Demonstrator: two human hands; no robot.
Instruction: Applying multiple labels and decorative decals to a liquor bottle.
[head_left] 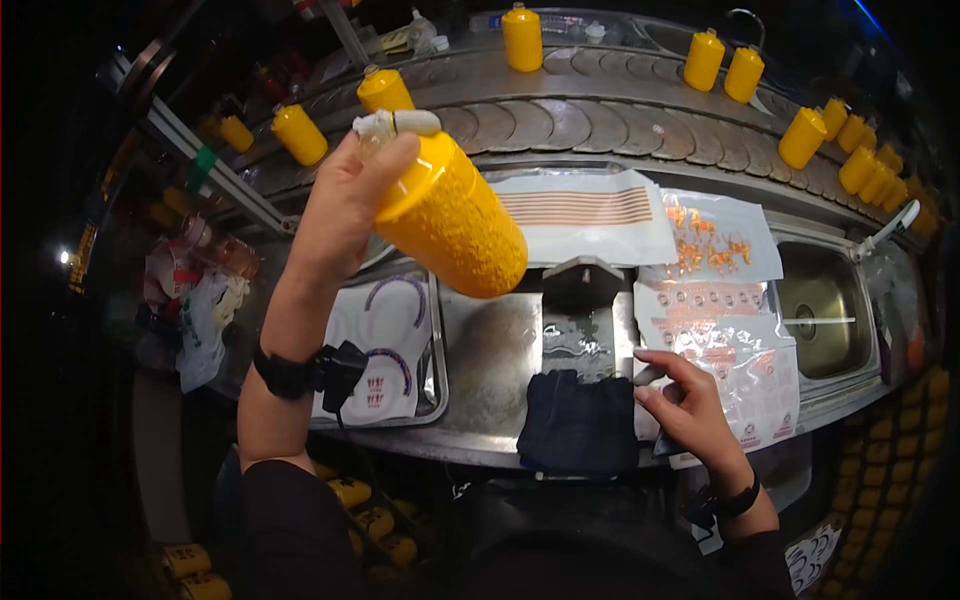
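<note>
Holding-up step, apparently: left hand (342, 200) grip closed on top of bumpy yellow cylindrical bottle (458, 225), tilted above steel bench (478, 345); next move calls for steadiness. Right hand (698, 415) grip narrow, contents unclear.

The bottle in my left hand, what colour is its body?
The bottle is bright yellow, shown in the head view.

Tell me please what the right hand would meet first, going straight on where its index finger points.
Probably the wet metal plate left of the right hand, though depth is unclear: it may lie lower.
</note>
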